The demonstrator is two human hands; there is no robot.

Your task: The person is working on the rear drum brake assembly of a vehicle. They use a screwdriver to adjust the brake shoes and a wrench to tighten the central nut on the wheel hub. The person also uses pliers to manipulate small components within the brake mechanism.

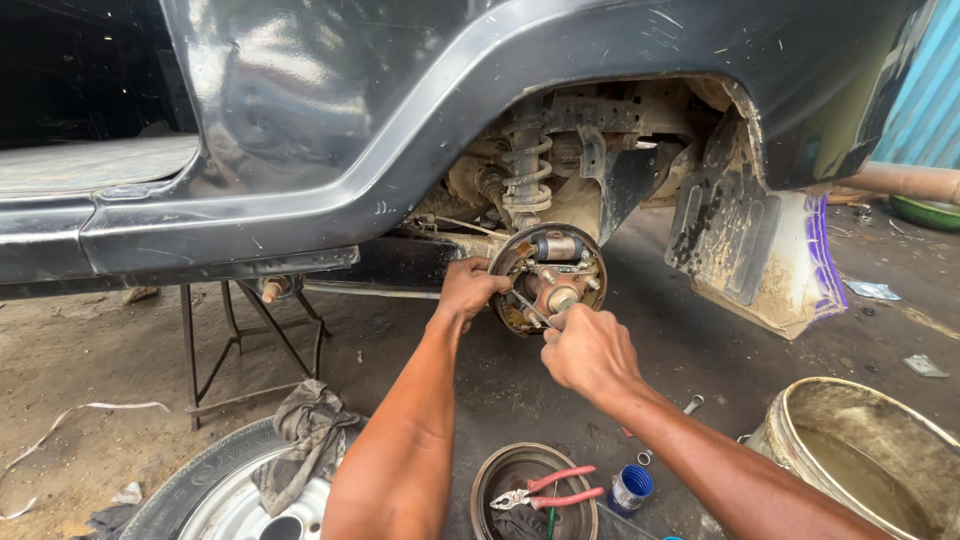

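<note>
1. The brake backing plate, a round rusty disc with its hub and springs exposed, sits under the rear wheel arch of the dark car body, facing outward toward the camera.
2. The left hand reaches up from the lower middle with the forearm nearly straight; its fingers curl over the plate's left rim, closed on that edge.
3. The right hand comes in from the lower right, wrist bent, fingers closed in a fist around the handle end of a thin metal tool.
4. That tool's long axis runs diagonally, from the right fist up and left to its tip on the lower left part of the plate, just beside the left hand's fingertips.
5. The plate lies directly between and above the two hands, touching both the left fingers and the tool.
6. On the ground below the arms lies a brake drum holding red-handled pliers; a removed wheel with a rag on it lies to the left, a metal bucket to the right.
</note>
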